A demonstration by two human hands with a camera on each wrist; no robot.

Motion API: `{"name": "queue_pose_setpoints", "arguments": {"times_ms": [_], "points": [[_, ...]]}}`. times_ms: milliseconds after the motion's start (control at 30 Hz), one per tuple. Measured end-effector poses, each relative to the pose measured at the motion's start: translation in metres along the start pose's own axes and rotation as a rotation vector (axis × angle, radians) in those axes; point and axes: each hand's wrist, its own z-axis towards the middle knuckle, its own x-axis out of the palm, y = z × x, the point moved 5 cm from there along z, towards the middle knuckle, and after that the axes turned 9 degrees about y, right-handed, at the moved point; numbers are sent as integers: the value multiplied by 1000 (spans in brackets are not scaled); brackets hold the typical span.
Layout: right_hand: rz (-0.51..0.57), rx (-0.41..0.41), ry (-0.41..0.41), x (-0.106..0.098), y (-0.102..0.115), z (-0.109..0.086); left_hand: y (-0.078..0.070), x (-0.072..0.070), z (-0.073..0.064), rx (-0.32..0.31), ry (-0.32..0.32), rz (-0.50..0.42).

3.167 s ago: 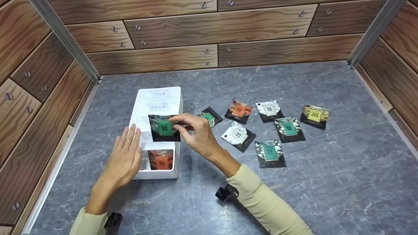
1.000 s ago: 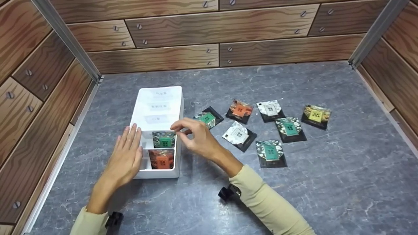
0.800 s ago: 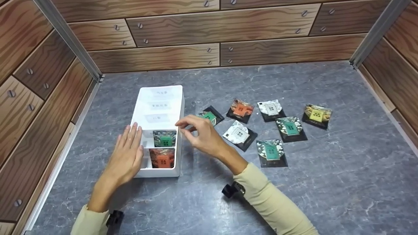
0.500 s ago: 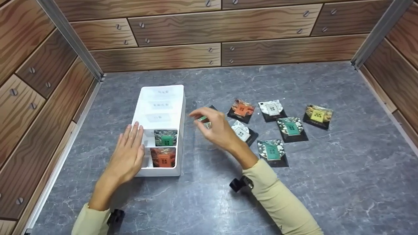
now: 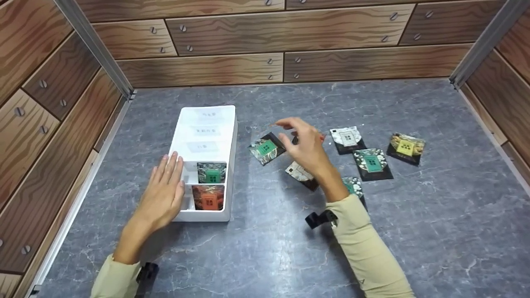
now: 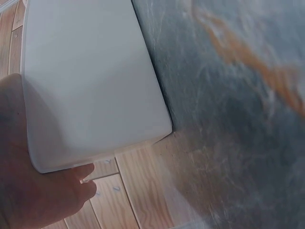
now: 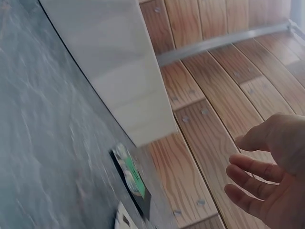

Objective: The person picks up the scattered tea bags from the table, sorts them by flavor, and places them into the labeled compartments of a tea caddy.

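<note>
My left hand (image 5: 159,196) lies with straight fingers along the left edge of a long white divided box (image 5: 201,216). A green sachet (image 5: 212,174) and an orange-red sachet (image 5: 209,199) stand in its two nearest compartments. My right hand (image 5: 306,147) hovers right of the box with loosely bent fingers and nothing in them, as the right wrist view also shows. It covers most of an orange sachet (image 5: 322,136). Just left of it lies a green sachet (image 5: 267,149). A white sachet (image 5: 301,176) is partly hidden beneath the wrist.
Farther right on the grey marbled tabletop (image 5: 256,248) lie a white sachet (image 5: 347,138), a teal sachet (image 5: 372,162), and a yellow one. The right forearm partly covers another teal sachet (image 5: 352,186). Wood-patterned walls (image 5: 223,68) enclose the back and sides.
The right hand lowered the green sachet into the second compartment and let it go. It then moved right, above the loose sachets, its fingers spreading. The left hand stayed on the box.
</note>
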Motion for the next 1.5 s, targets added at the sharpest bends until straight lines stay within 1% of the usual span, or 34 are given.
{"name": "queue_pose_setpoints", "arguments": {"times_ms": [167, 367, 500, 633, 867, 967, 1133, 1267, 1500], "points": [[14, 78, -22, -16, -16, -3, -1, 1, 0, -3, 4, 5], [12, 160, -16, -25, -37, -8, -1, 1, 2, -2, 10, 0], [-27, 207, -40, -30, -53, -12, -2, 1, 3, 1, 11, -4], [-79, 230, -65, -33, -70, -16, -3, 1, 5, 3, 12, 3], [-92, 300, -32, -31, -91, -20, -4, -1, 7, 9, 17, 12], [-115, 322, -9, -29, -97, -21, -4, -2, 7, 12, 12, 12], [-143, 331, 41, -23, -100, -20, -4, -2, 4, 10, 4, 9], [-149, 364, 78, -19, -103, -20, -2, -1, 1, 1, 4, 4], [-166, 387, 99, -12, -105, -20, -1, 0, -4, -3, -9, 7]]}}
